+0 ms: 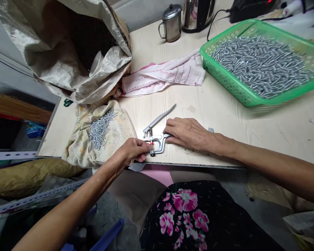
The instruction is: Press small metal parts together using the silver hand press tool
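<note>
A pair of silver snap pliers (161,141) lies near the table's front edge, its upper handle raised at a slant and a coil spring near the hinge. My right hand (185,131) is closed around the lower handle, resting on the table. At the jaw end my left hand (133,150) is pinched, thumb and fingertips beside the red part of the jaw. Whatever sits between those fingertips is too small to make out. Left of the pliers, small silver spring-like pieces (101,130) lie heaped on a patterned cloth (122,122).
A green plastic basket (225,85) full of similar silver pieces stands at the right. Behind are a pink-and-white towel (162,78), a lidded metal mug (172,26) and a kettle (197,15). A large open woven sack (49,69) leans at the back left.
</note>
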Tool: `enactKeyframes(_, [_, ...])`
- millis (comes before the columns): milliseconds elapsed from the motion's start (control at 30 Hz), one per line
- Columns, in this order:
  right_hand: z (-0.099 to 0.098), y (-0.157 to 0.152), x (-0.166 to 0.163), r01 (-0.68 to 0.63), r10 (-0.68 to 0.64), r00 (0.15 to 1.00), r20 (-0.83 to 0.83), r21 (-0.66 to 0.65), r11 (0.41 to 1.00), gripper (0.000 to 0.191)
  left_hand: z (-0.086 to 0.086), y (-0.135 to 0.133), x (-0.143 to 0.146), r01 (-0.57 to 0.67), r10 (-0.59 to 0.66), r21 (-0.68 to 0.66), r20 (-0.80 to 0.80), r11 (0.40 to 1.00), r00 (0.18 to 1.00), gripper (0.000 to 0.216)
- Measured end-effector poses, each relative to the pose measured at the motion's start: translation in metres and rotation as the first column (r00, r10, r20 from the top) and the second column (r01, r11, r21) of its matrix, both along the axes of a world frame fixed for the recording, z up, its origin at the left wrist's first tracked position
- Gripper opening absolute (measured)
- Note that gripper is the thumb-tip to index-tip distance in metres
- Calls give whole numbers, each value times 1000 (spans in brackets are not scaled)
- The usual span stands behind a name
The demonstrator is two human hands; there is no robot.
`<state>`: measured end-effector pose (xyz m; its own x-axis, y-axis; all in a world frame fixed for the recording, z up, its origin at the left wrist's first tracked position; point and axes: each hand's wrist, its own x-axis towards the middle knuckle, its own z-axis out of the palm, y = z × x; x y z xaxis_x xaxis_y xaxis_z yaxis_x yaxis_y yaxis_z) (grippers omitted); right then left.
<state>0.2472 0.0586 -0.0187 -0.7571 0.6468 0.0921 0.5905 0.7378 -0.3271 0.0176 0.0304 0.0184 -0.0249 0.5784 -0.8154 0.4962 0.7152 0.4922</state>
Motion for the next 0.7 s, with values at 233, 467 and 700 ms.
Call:
enactKeyframes(233, [5,28,10,-2,-10,995,98,121,993,85,0,-5,2,-48,48,-12,9,999,999,28])
enactKeyframes(467, [9,39,6,-52,30,980,195,108,993,83,-6,-9,-2,-33,33,10,18,999,999,24])
enactKeyframes(700, [18,37,3,-27,21,974,224,24,999,45,0,-15,-1,241,-195,177,-242,954,950,26])
